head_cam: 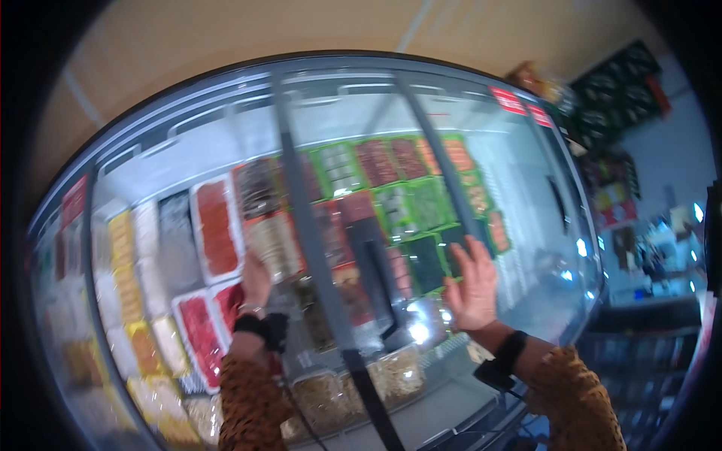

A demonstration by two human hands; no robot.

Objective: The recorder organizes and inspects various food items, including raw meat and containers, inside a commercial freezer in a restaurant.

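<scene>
A glass-topped chest freezer (338, 113) with several food packs inside fills most of the head view. My right hand (474, 287) is over the right part of the glass, fingers apart, beside a grey lid frame bar (437, 149). Nothing shows in its grasp; whether it touches the glass is unclear. On the left, my left hand (257, 282) is blurred and seen edge-on, near a white tray of red-brown food (219, 228) and packs of pale rolls (273, 245). Its fingers are hard to make out. Below it lies a tray of red meat (198, 332).
Dark handles (379, 287) and frame bars (316, 248) cross the glass. Green-edged trays (426, 203) lie at right, yellow packs (121, 237) at left, and clear bags (400, 372) nearer me. Beyond the freezer's right end are dark crates (615, 90). A tan floor (282, 28) lies past its far edge.
</scene>
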